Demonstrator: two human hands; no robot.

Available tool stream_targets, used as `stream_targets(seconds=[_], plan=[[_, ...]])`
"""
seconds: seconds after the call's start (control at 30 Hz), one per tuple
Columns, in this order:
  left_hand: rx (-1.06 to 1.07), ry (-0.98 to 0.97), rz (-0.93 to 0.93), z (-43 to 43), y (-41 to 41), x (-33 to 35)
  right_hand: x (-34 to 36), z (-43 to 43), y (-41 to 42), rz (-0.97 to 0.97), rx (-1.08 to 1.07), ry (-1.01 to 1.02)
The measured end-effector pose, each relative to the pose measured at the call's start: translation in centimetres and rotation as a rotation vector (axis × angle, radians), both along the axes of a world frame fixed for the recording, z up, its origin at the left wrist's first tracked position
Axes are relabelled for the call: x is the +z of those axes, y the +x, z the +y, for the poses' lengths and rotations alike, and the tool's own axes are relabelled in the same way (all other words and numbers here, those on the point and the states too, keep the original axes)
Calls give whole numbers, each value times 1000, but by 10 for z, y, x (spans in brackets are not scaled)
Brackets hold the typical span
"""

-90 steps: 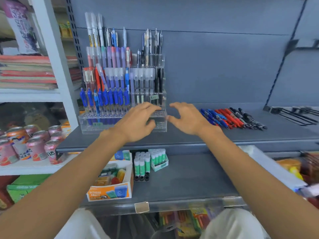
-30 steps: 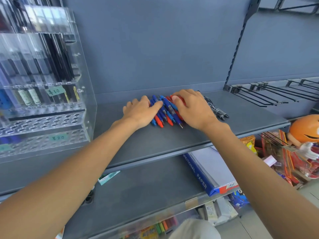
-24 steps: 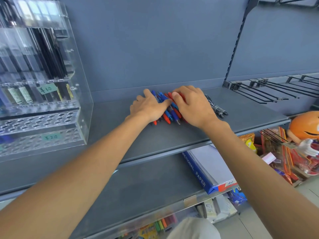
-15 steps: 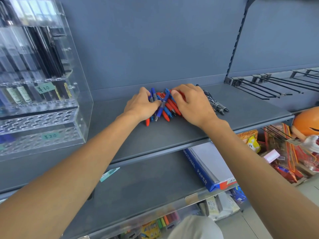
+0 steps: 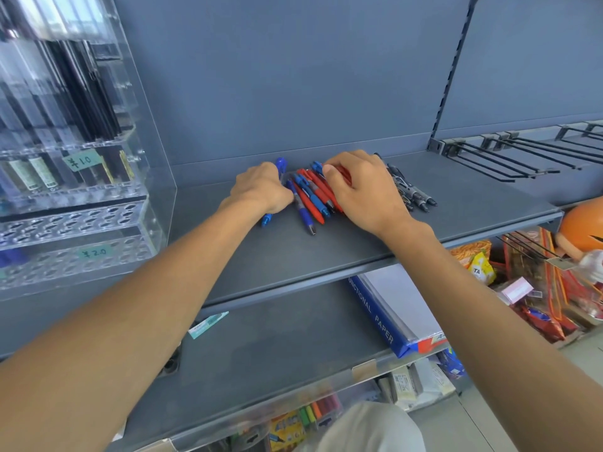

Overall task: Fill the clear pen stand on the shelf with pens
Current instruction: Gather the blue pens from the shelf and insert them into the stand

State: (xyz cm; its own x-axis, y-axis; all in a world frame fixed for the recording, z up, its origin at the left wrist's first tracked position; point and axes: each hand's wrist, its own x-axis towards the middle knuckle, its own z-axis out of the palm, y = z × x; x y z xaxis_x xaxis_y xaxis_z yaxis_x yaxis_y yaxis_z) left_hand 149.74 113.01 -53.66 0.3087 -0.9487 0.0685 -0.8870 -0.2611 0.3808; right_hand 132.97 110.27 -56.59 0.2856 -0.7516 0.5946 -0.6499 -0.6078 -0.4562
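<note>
In the head view, the clear pen stand [image 5: 75, 223] is seen at the left of the shelf [image 5: 326, 256]. It is tiered, with rows of holes in its lower steps and dark pens held upright higher up. The left hand [image 5: 261, 189] is curled round a blue pen [image 5: 281, 165], whose ends show above and below the fist. The right hand [image 5: 362, 194] is bent over the loose pens [image 5: 310, 199], and the red ones are pinched between thumb and fingers. This pile lies between the hands, well apart from the stand.
</note>
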Motion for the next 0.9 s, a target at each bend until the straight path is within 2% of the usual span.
stream_targets(seconds=[0.23,0.47,0.6,0.9], plan=[[-25,75,-24,4,-2,3,1,2,2,-5,-3,-13],[7,-31,-114,4,-4,4,-1,1,5,-23,3,-17],[-18,-15,-96,5,5,-3,-3,2,7,-18,3,-12],[-48,-113,-16,13,24,-3,-1,3,9,-54,15,-4]])
